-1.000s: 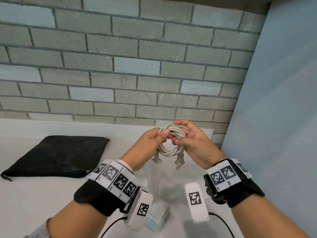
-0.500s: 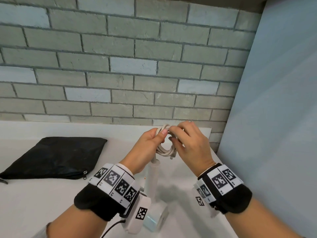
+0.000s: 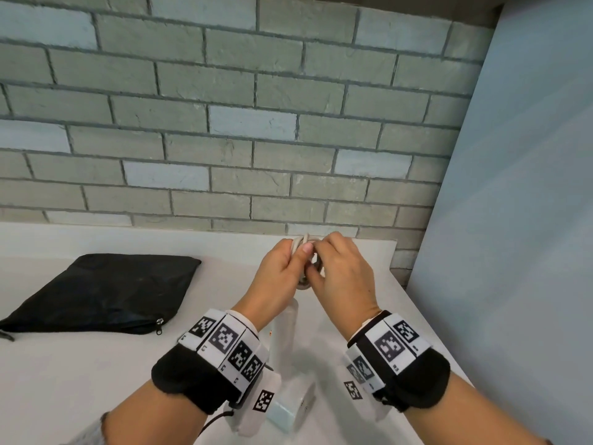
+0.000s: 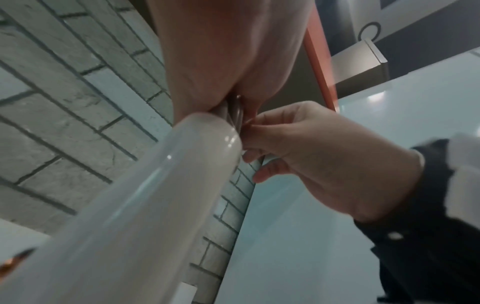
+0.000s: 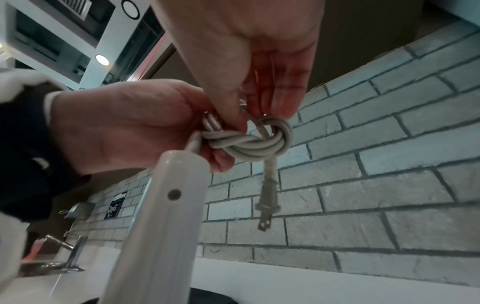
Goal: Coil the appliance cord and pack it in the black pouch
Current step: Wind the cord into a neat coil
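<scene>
Both hands clutch the coiled cord (image 5: 255, 144) above the counter (image 3: 96, 380): left hand (image 3: 282, 277) grips 1 side of the bundle, right hand (image 3: 345, 277) pinches the wrapped end. Its plug (image 5: 267, 203) dangles below. Black pouch (image 3: 102, 293) lies flat, well left.

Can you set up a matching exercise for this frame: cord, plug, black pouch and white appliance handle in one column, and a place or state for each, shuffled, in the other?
Things:
1. cord
2. plug
3. black pouch
4. white appliance handle

Places or states:
A. lies flat on the counter, apart from both hands
B. bundled in loops, gripped by the left hand and the right hand
C. hangs down below the bundle, prongs downward
D. hangs below the left hand, joined to the bundle

Pairs: 1-B, 2-C, 3-A, 4-D
</scene>
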